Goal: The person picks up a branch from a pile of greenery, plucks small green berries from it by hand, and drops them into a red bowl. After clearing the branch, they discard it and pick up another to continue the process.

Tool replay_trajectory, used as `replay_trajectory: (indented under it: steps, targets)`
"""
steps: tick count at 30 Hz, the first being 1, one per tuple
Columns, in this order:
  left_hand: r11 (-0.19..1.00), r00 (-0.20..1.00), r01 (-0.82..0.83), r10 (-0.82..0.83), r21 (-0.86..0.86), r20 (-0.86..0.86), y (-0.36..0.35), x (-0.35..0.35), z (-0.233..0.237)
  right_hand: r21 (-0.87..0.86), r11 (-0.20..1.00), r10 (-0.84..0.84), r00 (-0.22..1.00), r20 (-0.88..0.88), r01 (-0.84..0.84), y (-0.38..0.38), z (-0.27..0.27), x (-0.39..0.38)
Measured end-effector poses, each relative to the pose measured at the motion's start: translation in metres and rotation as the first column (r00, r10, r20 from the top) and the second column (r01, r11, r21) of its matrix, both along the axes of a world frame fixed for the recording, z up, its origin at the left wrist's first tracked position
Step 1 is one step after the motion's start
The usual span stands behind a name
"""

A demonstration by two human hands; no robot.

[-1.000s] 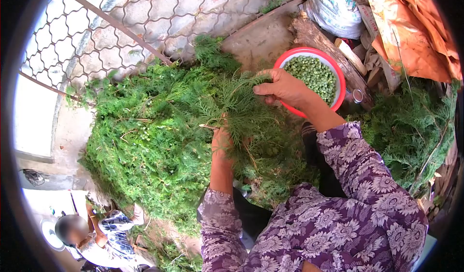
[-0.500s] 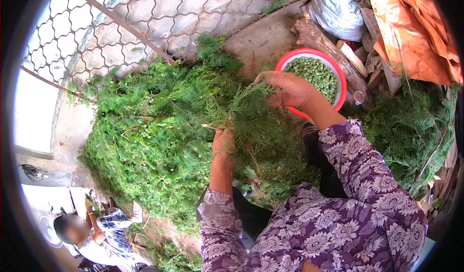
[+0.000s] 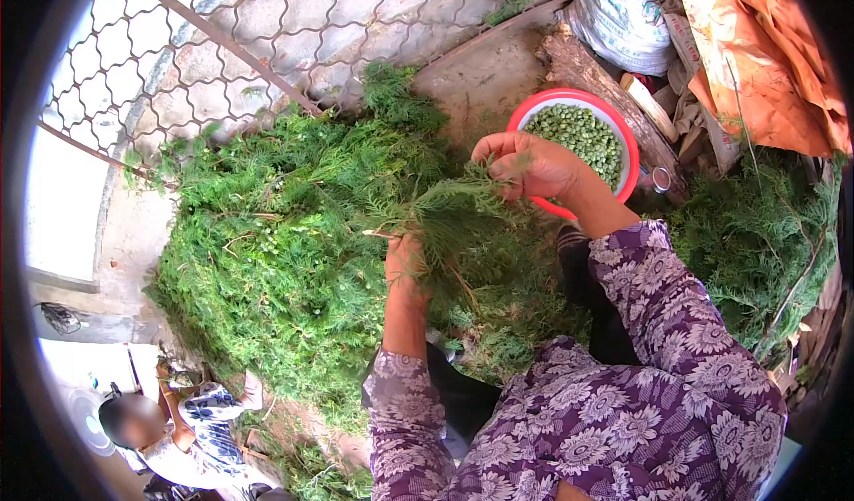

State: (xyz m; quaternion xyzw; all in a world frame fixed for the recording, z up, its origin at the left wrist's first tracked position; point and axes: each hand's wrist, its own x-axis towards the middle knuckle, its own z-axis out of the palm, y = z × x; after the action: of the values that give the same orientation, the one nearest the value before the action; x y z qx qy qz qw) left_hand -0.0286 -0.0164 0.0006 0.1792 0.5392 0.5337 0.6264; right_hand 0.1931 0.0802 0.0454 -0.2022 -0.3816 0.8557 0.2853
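A leafy evergreen sprig (image 3: 445, 212) with feathery green foliage is held up over a big heap of similar cut branches (image 3: 276, 261). My left hand (image 3: 406, 256) is closed round its woody stem, whose cut end sticks out to the left. At the sprig's upper right end, my right hand (image 3: 531, 167) is pinched with thumb and fingers together at the leaf tips. Whether a small cone sits in that pinch cannot be made out. Just behind the right hand stands a red-rimmed basin (image 3: 633, 158) holding many small green cones (image 3: 583, 136).
A wire mesh panel (image 3: 258, 20) leans at the back. A log (image 3: 592, 69), a white sack (image 3: 623, 20) and an orange tarp (image 3: 756, 47) lie at the upper right. More branches (image 3: 747, 234) are at the right. Another person (image 3: 191, 430) sits at the lower left.
My right hand has shifted slightly down and right along the sprig, its fingers now more tightly pinched. The left hand has tilted the sprig a little, still gripping the stem.
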Motion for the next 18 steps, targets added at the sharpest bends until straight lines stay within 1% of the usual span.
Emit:
replay_trajectory:
  steps: [1,2,3,4,5,6,7,8,10,11,12,13,14,15,16,17,18]
  targets:
    - [0.993,0.992,0.097,-0.09,0.074,-0.089,0.0,-0.003,-0.006,0.031,0.999,0.016,1.0,0.011,-0.017,0.001,-0.001,0.001]
    - [0.993,0.992,0.097,-0.09,0.074,-0.089,-0.001,-0.005,-0.011,0.061,0.998,0.032,0.999,0.023,-0.034,0.002,-0.001,0.001]
    - [0.997,0.99,0.029,-0.039,0.074,0.132,-0.002,-0.002,-0.003,0.062,0.998,0.032,0.999,0.023,-0.034,0.003,-0.003,0.001]
    - [0.998,0.938,-0.036,0.014,0.059,0.347,-0.002,0.0,0.0,0.086,0.996,0.005,0.999,0.051,-0.01,0.004,-0.006,0.0]
    - [0.998,0.938,-0.035,0.013,0.059,0.347,-0.001,-0.005,-0.008,0.112,0.994,-0.023,0.997,0.079,0.014,0.005,-0.007,0.0]
    - [0.992,0.991,0.019,-0.036,0.128,0.129,0.003,-0.01,-0.015,0.112,0.994,-0.024,0.997,0.078,0.015,0.004,-0.005,0.0]
    - [0.979,0.993,0.087,-0.07,0.183,-0.097,0.004,-0.015,-0.02,0.161,0.985,-0.079,0.988,0.135,0.056,0.002,0.0,-0.001]
    - [0.979,0.993,0.087,-0.07,0.183,-0.097,0.004,-0.018,-0.025,0.212,0.973,-0.135,0.973,0.188,0.094,0.001,0.003,-0.001]
    - [0.99,0.982,-0.139,0.137,0.011,0.128,0.005,-0.013,0.0,0.24,0.969,-0.114,0.973,0.201,0.064,0.003,0.002,0.001]
    - [0.99,0.982,-0.139,0.137,0.011,0.128,0.004,-0.012,0.003,0.268,0.963,-0.093,0.972,0.215,0.033,0.004,0.002,0.001]
    - [0.989,0.988,-0.142,0.138,0.042,0.074,0.003,-0.011,0.004,0.268,0.963,-0.093,0.972,0.215,0.033,0.004,0.004,0.001]
    - [0.987,0.99,-0.142,0.141,0.073,0.019,0.003,-0.01,0.006,0.304,0.951,-0.134,0.956,0.26,0.051,0.003,0.007,0.001]
    - [0.987,0.99,-0.143,0.142,0.073,0.017,0.003,-0.009,0.006,0.34,0.938,-0.175,0.938,0.299,0.066,0.003,0.007,0.001]
    - [0.987,0.985,-0.16,0.157,0.031,0.065,0.005,-0.009,0.008,0.34,0.938,-0.174,0.938,0.299,0.066,0.004,0.003,0.001]
    - [0.985,0.978,-0.173,0.174,-0.012,0.113,0.006,-0.008,0.011,0.523,0.847,-0.315,0.881,0.352,0.094,0.007,-0.005,0.0]
    - [0.985,0.978,-0.173,0.174,-0.012,0.112,0.007,-0.004,0.014,0.687,0.721,-0.457,0.809,0.37,0.093,0.009,-0.012,-0.001]
    - [0.986,0.984,-0.167,0.168,-0.026,0.06,0.007,0.006,0.024,0.687,0.721,-0.458,0.808,0.37,0.094,0.009,-0.015,-0.002]
